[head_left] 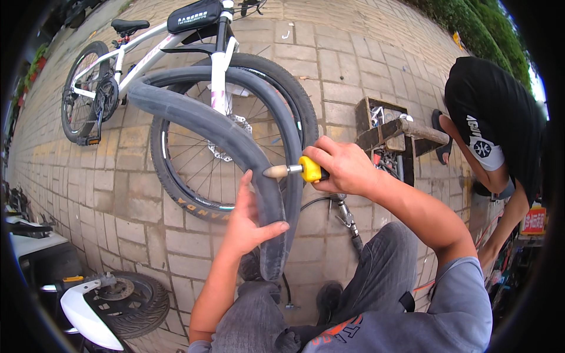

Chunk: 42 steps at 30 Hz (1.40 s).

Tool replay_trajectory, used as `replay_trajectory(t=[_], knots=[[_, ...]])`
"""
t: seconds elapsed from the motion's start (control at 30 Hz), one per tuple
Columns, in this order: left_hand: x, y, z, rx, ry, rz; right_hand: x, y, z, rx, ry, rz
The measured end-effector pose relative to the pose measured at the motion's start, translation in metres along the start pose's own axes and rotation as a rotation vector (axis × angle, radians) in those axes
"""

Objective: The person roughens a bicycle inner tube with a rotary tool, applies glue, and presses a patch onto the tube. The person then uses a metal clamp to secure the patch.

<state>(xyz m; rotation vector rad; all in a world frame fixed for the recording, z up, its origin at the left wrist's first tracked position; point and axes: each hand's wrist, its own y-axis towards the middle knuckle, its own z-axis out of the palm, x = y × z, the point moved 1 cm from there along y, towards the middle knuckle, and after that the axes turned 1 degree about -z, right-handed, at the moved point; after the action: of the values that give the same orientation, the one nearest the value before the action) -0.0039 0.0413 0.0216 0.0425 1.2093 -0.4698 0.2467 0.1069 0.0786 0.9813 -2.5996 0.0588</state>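
Note:
An inflated grey-black inner tube point(203, 117) hangs in a loop before me, its far end overlapping the front wheel of a white bicycle point(220, 82). My left hand point(250, 220) grips the near part of the tube, thumb across its right side and fingers along the left. Closed in my right hand point(347, 167) is a yellow-handled tool point(310, 169) with a metal shank and a tan, bullet-shaped head. That head points left and meets the tube's upper face just above my left fingertips. The tool's handle end is hidden by my fingers.
Right of the bicycle stands a wooden toolbox point(382, 126) with assorted tools. Beside it, a person in a black shirt point(497, 117) bends down. A metal air-hose fitting point(346, 216) is near my knee. At lower left are a scooter wheel point(132, 303) and a white fender point(88, 317).

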Motion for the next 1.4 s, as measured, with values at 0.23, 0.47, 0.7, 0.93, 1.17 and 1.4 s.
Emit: replay_trajectory(t=[0.23,0.47,0.7,0.93,1.17,1.4], knots=[[-0.001,-0.002,-0.003,0.012,0.007,0.010,-0.001,-0.003,-0.001,-0.044,-0.011,0.002],[0.001,-0.002,0.004,-0.082,0.154,-0.054,0.020,0.008,-0.025,0.059,-0.258,-0.076],[0.003,0.000,0.010,-0.158,0.366,-0.041,0.026,0.010,-0.026,0.132,-0.321,-0.121],[0.007,0.001,0.004,-0.165,0.548,0.032,0.034,0.011,-0.027,0.090,-0.349,-0.255],[0.003,-0.001,0.007,-0.179,0.451,-0.032,0.024,0.001,-0.014,0.088,-0.244,-0.158],[-0.002,-0.002,0.015,-0.155,0.352,-0.060,0.024,-0.008,-0.010,0.041,-0.268,-0.191]])
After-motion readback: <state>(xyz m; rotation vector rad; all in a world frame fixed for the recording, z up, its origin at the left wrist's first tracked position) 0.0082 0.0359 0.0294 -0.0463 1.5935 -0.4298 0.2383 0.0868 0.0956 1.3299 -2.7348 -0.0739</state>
